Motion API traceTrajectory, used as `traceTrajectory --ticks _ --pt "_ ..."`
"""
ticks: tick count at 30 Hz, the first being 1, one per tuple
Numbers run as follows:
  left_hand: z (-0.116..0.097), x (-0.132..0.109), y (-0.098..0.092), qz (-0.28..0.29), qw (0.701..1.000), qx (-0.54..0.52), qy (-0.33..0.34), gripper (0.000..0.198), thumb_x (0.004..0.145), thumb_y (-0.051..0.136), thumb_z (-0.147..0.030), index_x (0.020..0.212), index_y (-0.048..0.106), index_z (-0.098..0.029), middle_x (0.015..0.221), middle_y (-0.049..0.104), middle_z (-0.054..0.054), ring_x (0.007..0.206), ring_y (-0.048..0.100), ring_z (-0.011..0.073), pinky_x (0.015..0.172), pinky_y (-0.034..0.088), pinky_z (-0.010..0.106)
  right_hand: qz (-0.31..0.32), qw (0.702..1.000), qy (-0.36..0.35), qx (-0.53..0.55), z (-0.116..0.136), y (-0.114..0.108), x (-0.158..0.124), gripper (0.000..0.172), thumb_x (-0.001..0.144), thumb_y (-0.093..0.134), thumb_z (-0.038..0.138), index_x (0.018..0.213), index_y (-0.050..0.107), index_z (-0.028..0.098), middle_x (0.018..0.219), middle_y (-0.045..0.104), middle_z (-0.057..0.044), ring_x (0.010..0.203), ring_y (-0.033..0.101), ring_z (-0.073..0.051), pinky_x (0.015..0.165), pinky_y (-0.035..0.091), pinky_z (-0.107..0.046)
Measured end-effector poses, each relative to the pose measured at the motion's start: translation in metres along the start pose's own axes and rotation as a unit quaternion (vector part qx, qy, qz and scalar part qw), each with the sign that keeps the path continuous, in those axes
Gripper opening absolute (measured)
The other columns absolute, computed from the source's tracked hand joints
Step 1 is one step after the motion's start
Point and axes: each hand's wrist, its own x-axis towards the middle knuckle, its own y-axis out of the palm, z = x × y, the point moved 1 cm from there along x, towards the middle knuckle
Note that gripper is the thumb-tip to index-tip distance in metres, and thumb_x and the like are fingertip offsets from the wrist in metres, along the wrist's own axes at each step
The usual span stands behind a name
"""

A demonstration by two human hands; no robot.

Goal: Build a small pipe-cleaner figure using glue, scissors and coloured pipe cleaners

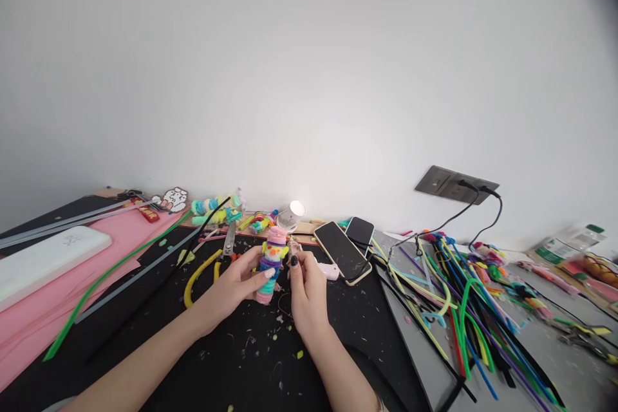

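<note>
Upright in my left hand (pixel 241 277) is a pipe cleaner figure (pixel 273 261), a fuzzy column banded in pink, white, yellow, blue and teal. My thumb presses its front and my fingers go round its left side. Just right of it, my right hand (pixel 308 290) is closed in a pinch, thumb against fingers. What those fingertips hold, if anything, is too small to make out. Behind my right hand shows part of a pale pink tool (pixel 329 270), mostly hidden. Yellow-handled scissors (pixel 229 241) lie behind my left hand.
Two phones (pixel 342 251) lie right of my hands, with a paper cup (pixel 291 214) behind. Loose pipe cleaners (pixel 476 309) are heaped on the grey board at right. Pink sheets (pixel 125 232) and a white box (pixel 58 264) lie left. Cables run from a wall socket (pixel 454 185).
</note>
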Motion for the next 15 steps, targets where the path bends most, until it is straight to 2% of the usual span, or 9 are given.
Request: traceTrajectory --ticks 4,7,11,15 --pt "-0.0031 -0.0024 0.0012 0.036 0.999 0.036 0.004 0.053 0.083 0.064 -0.041 0.132 0.047 -0.027 0.133 0.055 0.008 0.112 0.058 0.0274 0.081 0.053 0.034 0.015 1.0 0.002 0.024 -0.0027 0.0023 -0.0011 0.027 0.099 0.032 0.034 0.083 0.049 0.02 0.077 0.055 -0.002 0.07 0.05 -0.017 0.062 0.036 -0.027" --pt "-0.0069 -0.0046 0.004 0.047 0.998 0.051 0.007 0.052 0.083 0.063 -0.04 0.131 0.048 -0.026 0.129 0.058 0.008 0.112 0.058 0.0276 0.081 0.053 0.035 0.024 0.999 -0.004 0.029 -0.0016 0.0024 -0.0012 0.026 0.099 0.031 0.032 0.097 0.054 0.02 0.083 0.058 -0.004 0.073 0.052 -0.018 0.064 0.039 -0.028" --pt "-0.0079 -0.0049 0.0053 0.05 0.997 0.051 0.009 0.05 0.084 0.063 -0.039 0.13 0.048 -0.026 0.129 0.058 0.008 0.109 0.06 0.0261 0.078 0.053 0.034 0.038 0.998 -0.016 0.035 0.0024 0.0012 -0.0005 0.028 0.099 0.031 0.029 0.11 0.055 0.019 0.091 0.061 -0.007 0.079 0.055 -0.02 0.069 0.042 -0.03" --pt "-0.0053 -0.0028 0.0034 0.038 0.997 0.063 0.008 0.049 0.083 0.063 -0.04 0.128 0.049 -0.026 0.128 0.059 0.008 0.107 0.061 0.0254 0.078 0.053 0.034 0.05 0.998 -0.032 0.038 0.0027 0.0016 0.0001 0.027 0.098 0.031 0.027 0.107 0.055 0.019 0.095 0.061 -0.008 0.084 0.057 -0.02 0.077 0.043 -0.031"
